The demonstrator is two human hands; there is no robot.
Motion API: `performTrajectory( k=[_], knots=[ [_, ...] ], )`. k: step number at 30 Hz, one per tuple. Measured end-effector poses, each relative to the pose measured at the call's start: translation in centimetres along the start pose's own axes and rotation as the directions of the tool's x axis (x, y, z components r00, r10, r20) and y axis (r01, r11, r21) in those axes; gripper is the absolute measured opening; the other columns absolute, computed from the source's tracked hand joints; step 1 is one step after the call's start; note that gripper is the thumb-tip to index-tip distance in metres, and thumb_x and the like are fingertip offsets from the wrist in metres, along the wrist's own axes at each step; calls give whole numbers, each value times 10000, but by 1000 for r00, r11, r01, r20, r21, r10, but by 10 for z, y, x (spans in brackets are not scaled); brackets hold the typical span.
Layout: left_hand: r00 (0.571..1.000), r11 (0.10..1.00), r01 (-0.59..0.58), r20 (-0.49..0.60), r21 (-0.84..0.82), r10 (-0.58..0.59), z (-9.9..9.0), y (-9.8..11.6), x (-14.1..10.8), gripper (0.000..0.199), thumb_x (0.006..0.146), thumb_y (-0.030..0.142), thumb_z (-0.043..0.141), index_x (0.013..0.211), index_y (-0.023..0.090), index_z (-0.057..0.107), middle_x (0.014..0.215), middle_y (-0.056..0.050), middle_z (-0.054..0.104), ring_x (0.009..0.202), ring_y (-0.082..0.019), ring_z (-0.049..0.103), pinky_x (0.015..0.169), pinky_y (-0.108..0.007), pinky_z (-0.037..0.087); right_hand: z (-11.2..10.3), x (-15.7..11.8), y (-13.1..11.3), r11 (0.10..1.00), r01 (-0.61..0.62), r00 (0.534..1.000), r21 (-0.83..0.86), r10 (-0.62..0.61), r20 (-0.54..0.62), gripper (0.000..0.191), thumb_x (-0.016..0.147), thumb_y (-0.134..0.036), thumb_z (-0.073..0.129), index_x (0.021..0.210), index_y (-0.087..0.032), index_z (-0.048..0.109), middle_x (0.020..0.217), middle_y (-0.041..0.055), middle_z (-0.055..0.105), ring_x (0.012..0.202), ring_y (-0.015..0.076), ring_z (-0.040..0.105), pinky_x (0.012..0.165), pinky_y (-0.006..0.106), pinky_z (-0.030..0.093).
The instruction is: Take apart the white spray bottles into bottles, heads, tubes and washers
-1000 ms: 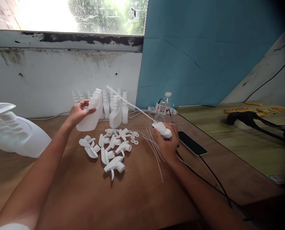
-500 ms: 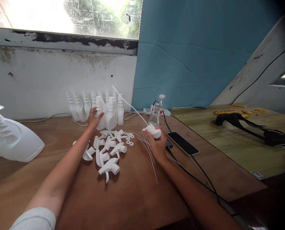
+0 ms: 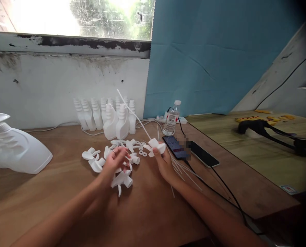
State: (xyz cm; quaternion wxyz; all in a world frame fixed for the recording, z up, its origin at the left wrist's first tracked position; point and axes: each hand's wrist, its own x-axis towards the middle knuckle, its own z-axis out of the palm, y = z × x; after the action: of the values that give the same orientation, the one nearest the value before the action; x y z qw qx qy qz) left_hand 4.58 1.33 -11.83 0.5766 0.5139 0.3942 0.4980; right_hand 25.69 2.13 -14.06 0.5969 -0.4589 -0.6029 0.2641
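My right hand is wrapped round a white spray trigger head, whose long thin dip tube slants up and left toward the bottles. Nothing shows in my left hand; its fingers are apart and a little blurred above the pile of loose trigger heads, partly covering them. Small white ring washers lie between my two hands. Loose dip tubes lie partly under my right hand and wrist. Behind the pile stand two white bottles without heads, in front of a row of others.
A large white spray bottle is close at the left. A clear water bottle stands by the blue sheet. Two phones, one lit and one dark, lie with cables at right. A black strap rests on the neighbouring table.
My left hand has left the bottles and come down and right over the trigger heads. The head and tube in my right hand have shifted slightly left and down, uncovering the lit phone.
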Motion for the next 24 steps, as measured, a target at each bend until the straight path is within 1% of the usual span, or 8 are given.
performTrajectory(
  k=[3,6,9,13,18,20,22,24],
  knots=[
    [966,953,196,213,-232,-146,25,-9,-42,557,808,526,625,1276,270,461,1145,-115,569,811,-205,635,528,-302,546,9,-18,-7,974,188,969,-130,-163,183,371,947,-437,432,1237,-214,499,1149,101,587,1067,236,569,946,393,462],
    [963,953,173,246,-250,-110,31,-8,-55,759,765,539,673,1411,338,331,1294,-131,494,925,-243,626,628,-366,587,16,-30,-15,892,397,876,-218,-297,381,423,947,-401,431,1326,-213,419,1182,132,526,1110,255,537,940,416,479],
    [978,983,99,195,-153,-68,27,-9,-53,766,765,542,671,1423,327,344,1270,-127,517,841,-209,628,607,-314,567,20,-35,-23,844,475,818,-247,-321,477,528,936,-383,452,1410,-199,308,1229,156,465,1165,267,495,950,425,483],
    [998,999,52,42,-10,-52,23,-15,-51,580,785,479,676,1291,248,514,957,-72,628,695,-165,595,549,-246,491,19,-37,-30,820,542,732,-185,-352,583,662,899,-415,525,1460,-206,244,1342,165,391,1267,290,417,1015,435,439],
    [991,999,-16,-133,46,22,17,5,-52,376,844,459,610,1072,161,606,663,14,544,532,-96,459,511,-217,393,12,-35,-30,874,478,745,-88,-351,568,629,904,-464,519,1443,-243,283,1304,121,478,1212,273,456,1059,454,377],
    [976,992,-104,-186,67,114,12,20,-50,328,864,436,591,1027,153,618,635,21,535,559,-104,481,570,-230,418,9,-34,-31,865,493,701,-93,-332,631,831,804,-542,637,1461,-235,231,1334,135,457,1223,300,441,1063,482,359],
    [962,983,-166,-207,76,178,8,32,-48,306,870,407,589,1044,157,621,686,2,587,638,-131,546,674,-261,457,7,-33,-31,860,498,618,-108,-265,740,1019,675,-597,733,1470,-232,210,1359,149,420,1257,331,411,1048,484,376],
    [953,978,-204,-220,44,208,6,38,-48,334,861,384,601,1117,170,611,825,-30,653,747,-164,598,767,-297,476,10,-35,-28,867,478,574,-141,-186,798,1064,603,-603,777,1453,-241,248,1346,146,413,1250,339,418,1017,470,412]
  ],
)
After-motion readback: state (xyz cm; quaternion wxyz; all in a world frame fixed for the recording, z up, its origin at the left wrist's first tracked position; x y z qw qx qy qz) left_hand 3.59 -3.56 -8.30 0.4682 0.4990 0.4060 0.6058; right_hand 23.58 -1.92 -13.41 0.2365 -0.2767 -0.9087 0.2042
